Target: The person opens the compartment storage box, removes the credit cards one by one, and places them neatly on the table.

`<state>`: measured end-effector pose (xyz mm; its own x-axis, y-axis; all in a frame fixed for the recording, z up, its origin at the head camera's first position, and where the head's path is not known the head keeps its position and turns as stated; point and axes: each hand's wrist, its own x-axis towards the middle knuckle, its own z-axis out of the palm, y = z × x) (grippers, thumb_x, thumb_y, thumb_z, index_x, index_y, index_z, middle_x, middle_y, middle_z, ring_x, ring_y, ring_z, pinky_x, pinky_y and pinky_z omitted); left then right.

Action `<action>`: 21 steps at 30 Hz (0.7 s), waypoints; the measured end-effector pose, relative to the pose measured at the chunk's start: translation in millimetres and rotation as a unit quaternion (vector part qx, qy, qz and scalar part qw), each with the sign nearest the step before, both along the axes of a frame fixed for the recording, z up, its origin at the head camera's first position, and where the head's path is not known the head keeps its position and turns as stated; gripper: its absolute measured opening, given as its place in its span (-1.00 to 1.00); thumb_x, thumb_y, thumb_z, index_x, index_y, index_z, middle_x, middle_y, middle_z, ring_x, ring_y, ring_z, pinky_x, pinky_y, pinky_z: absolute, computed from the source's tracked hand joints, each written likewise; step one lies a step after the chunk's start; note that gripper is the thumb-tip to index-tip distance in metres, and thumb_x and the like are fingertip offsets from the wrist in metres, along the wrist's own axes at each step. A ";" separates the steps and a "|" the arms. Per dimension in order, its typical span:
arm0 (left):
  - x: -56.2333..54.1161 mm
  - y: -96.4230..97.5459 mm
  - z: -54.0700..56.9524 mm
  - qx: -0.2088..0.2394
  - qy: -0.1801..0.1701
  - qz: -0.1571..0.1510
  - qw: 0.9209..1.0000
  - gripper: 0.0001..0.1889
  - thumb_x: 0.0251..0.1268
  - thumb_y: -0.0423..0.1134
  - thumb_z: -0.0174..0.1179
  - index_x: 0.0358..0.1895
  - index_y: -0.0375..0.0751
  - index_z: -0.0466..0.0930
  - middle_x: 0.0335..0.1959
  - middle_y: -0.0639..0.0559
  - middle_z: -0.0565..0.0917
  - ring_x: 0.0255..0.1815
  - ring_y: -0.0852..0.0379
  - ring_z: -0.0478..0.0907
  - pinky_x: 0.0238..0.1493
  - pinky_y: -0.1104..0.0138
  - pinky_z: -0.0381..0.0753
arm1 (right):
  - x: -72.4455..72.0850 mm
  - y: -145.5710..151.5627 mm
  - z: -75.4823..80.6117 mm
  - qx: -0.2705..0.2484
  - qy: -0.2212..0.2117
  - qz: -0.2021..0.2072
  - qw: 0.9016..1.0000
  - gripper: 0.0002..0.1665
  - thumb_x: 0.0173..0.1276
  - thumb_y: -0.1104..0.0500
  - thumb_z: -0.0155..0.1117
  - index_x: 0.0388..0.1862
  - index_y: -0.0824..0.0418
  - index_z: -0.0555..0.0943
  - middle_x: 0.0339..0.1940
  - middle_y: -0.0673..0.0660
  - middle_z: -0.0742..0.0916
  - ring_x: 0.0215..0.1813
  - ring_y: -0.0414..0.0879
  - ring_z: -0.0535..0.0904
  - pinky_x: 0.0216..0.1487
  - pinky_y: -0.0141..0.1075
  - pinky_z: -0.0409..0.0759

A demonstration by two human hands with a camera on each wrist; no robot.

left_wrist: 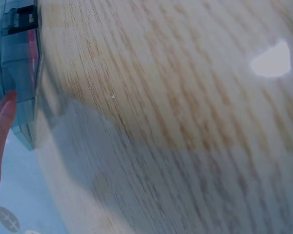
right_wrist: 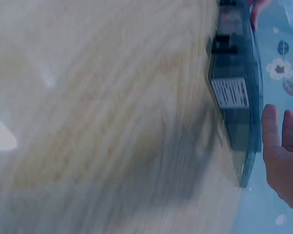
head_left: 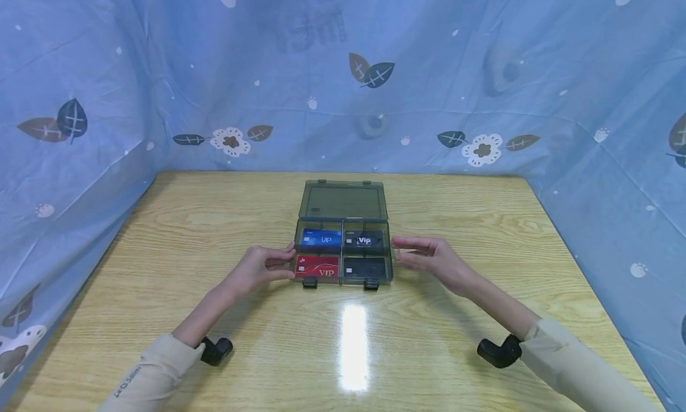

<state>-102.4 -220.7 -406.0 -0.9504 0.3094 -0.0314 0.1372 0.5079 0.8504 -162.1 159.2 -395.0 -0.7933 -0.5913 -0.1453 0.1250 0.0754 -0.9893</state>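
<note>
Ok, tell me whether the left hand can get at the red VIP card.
Probably yes: the left hand is at the left side of the case, close to the red VIP card, and the lid is open, with nothing visible blocking it.

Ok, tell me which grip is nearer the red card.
Left. The left grip is at the left side of the box, beside the red card; the right grip is by the opposite side, farther away.

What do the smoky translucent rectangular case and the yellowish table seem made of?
Smoky translucent case: probably smooth hard plastic; red card shows through its wall.

Yellowish table: wood or laminate, can't tell which; streaky grain, white reflection suggesting gloss.
</note>
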 end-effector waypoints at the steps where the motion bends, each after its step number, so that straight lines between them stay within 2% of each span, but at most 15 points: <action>1: 0.0 0.0 0.0 0.000 0.000 0.000 1.000 -0.52 0.07 -0.43 0.37 0.08 -0.58 0.51 0.22 -0.40 0.42 0.09 -0.21 0.56 -0.01 0.34 0.65 | 2.5 -0.5 -0.1 0.000 -0.003 0.004 1.000 -0.39 0.36 0.30 0.24 0.32 0.50 0.34 0.36 0.42 0.39 0.25 0.14 0.48 0.21 -0.16 0.56; 7: 1.1 0.8 1.4 -0.001 -0.001 0.002 1.000 -0.51 0.07 -0.42 0.38 0.08 -0.58 0.51 0.22 -0.40 0.41 0.09 -0.20 0.56 -0.01 0.34 0.65 | 16.9 -2.0 -1.5 0.009 -0.011 0.024 1.000 -0.38 0.36 0.28 0.25 0.31 0.53 0.33 0.39 0.41 0.35 0.23 0.17 0.50 0.20 -0.19 0.57; 13: 1.2 0.3 0.1 -0.001 -0.001 0.003 1.000 -0.52 0.07 -0.42 0.37 0.07 -0.57 0.51 0.22 -0.39 0.42 0.09 -0.21 0.56 -0.03 0.37 0.65 | 25.3 -4.3 -5.3 0.035 -0.001 0.025 0.999 -0.43 0.38 0.26 0.23 0.29 0.50 0.37 0.38 0.43 0.37 0.15 0.21 0.55 0.19 -0.18 0.57; 17: 0.6 0.1 -0.6 0.001 -0.001 0.002 1.000 -0.52 0.07 -0.42 0.37 0.08 -0.57 0.51 0.22 -0.39 0.42 0.09 -0.21 0.55 -0.03 0.38 0.65 | 29.8 -9.5 -4.3 0.097 0.060 0.006 0.994 -0.49 0.39 0.19 0.24 0.25 0.41 0.48 0.30 0.38 0.45 0.14 0.24 0.54 0.10 -0.18 0.64; 21: 0.3 -0.1 -0.5 0.003 -0.003 0.004 1.000 -0.52 0.07 -0.42 0.37 0.08 -0.57 0.51 0.23 -0.39 0.41 0.10 -0.21 0.55 -0.05 0.38 0.66 | 33.0 -17.2 -2.4 0.171 0.127 -0.015 0.977 -0.56 0.39 0.18 0.24 0.18 0.36 0.55 0.10 0.33 0.52 0.11 0.21 0.55 -0.02 -0.21 0.69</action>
<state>-102.2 -220.9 -406.5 -0.9524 0.3027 -0.0359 0.1278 0.5034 0.8546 -129.1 141.9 -397.4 -0.8454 -0.5189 -0.1269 -0.1135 0.4066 -0.9065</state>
